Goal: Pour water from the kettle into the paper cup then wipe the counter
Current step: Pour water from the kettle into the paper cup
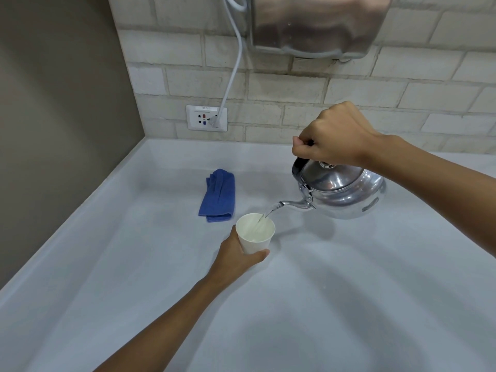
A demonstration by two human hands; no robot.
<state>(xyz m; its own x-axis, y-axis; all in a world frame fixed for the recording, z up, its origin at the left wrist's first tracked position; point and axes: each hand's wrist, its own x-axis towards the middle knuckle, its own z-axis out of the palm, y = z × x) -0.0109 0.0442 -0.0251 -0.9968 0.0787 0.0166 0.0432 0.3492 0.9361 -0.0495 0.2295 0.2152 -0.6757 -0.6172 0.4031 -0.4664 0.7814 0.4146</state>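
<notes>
A: Where's the paper cup [255, 232]?
B: On the counter [349, 304], under the kettle [346, 193] spout. Left hand [236, 255] wraps it softly; it squishes

A: The kettle?
B: Heavy. Right hand [331, 136] fists its top handle. Cloth [218, 196] sits behind the cup

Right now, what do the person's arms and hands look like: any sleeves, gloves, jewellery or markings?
Both forearms are bare as far as the frame shows, with no sleeve in view. The left hand and right hand wear no gloves, and no watch, ring, bracelet or marking is visible on either wrist.
</notes>
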